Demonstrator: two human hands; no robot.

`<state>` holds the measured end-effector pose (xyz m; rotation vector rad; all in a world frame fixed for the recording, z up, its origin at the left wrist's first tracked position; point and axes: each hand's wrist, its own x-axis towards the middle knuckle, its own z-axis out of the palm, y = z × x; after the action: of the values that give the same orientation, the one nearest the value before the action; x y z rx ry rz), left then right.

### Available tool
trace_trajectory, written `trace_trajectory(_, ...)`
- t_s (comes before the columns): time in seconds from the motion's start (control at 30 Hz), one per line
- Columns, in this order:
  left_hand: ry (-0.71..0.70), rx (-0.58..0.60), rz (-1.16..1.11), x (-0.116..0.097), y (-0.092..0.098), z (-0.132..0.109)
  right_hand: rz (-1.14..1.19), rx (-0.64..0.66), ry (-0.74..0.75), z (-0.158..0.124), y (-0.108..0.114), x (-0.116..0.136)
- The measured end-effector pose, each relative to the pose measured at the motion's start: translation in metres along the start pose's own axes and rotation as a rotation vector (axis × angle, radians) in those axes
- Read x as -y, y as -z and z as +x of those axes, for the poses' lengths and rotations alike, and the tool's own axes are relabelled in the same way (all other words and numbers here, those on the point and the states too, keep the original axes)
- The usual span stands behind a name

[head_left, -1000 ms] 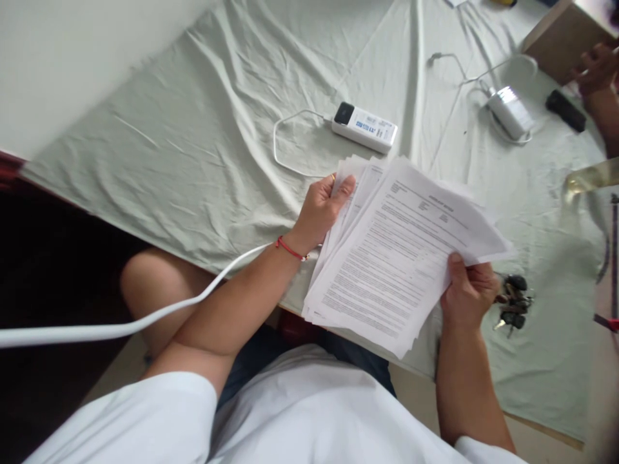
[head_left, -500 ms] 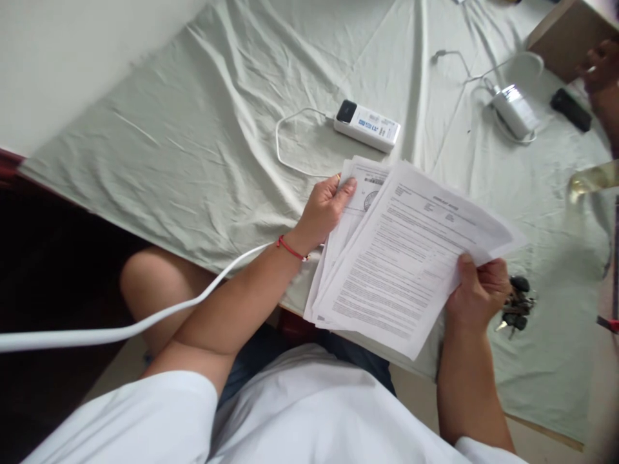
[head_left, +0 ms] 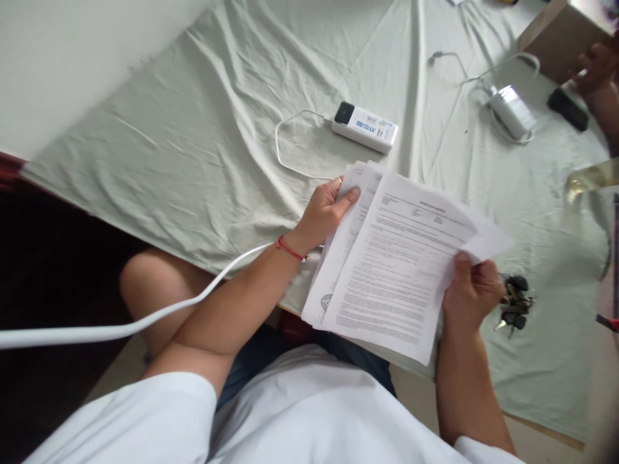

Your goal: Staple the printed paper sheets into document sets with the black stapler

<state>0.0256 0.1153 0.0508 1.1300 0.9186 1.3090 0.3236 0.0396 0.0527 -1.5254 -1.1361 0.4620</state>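
Note:
I hold a fanned stack of printed papers (head_left: 391, 264) over the near edge of a table covered in a pale green cloth (head_left: 193, 148). My left hand (head_left: 326, 209), with a red string at the wrist, pinches the stack's upper left edge, thumb on top. My right hand (head_left: 471, 293) grips the right edge of the top sheets, thumb pressed on the page. Both hands are closed on the papers.
A white power bank (head_left: 365, 126) with a looped white cable lies beyond the papers. A bunch of keys (head_left: 515, 303) sits by my right hand. Far right are a silver charger (head_left: 511, 111), a black device (head_left: 567, 109), a cardboard box (head_left: 556, 35) and another person's hand (head_left: 597, 67).
The top sheets have slid back to the left over the lower ones, and my right hand moved slightly left with them. My left hand has stayed in place.

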Motion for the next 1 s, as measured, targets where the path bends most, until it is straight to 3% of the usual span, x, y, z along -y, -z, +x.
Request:
trace_trajectory(0.17, -0.015, -0.030, -0.021, 0.002, 0.001, 0.001, 0.103, -0.174, 0.055, 0.009, 0.003, -0.001)
trace_trajectory(0.3, -0.009, -0.051, -0.010, 0.001, 0.000, 0.002, 0.250, -0.210, 0.004, 0.011, -0.003, -0.002)
trace_trajectory(0.47, -0.022, -0.075, 0.025, 0.002, -0.001, 0.000, 0.207, -0.087, -0.072, 0.001, -0.010, 0.002)
trace_trajectory(0.6, -0.073, -0.101, 0.099, 0.002, -0.006, -0.004, 0.095, 0.002, -0.045, -0.006, -0.010, 0.000)
trace_trajectory(0.83, -0.130, -0.080, 0.195, -0.004, -0.015, -0.012, -0.050, -0.005, 0.021, -0.008, -0.006, -0.003)
trace_trajectory(1.0, -0.102, 0.029, 0.149, -0.002, -0.015, -0.013, -0.057, 0.027, 0.032, -0.012, -0.006, -0.002)
